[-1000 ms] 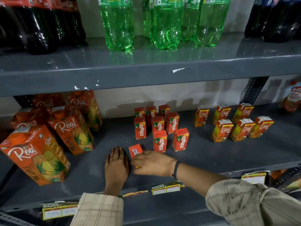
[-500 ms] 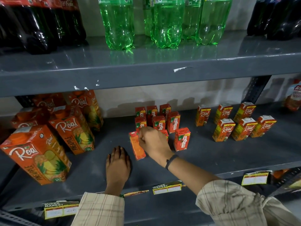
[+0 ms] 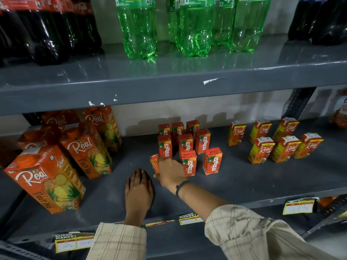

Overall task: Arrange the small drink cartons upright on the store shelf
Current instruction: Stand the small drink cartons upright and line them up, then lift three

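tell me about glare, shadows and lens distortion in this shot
Head view: glare streaks on the glossy upper shelf, which mirrors the green bottles; the small cartons cast soft shadows on the back wall; wide-angle bending tilts the large pineapple cartons outward; the right hand on a carton is slightly soft.

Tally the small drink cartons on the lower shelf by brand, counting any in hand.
Small red Maaza cartons: 9, including the tilted carton in the right hand
Small orange-and-yellow Real cartons: 6
Total: 15
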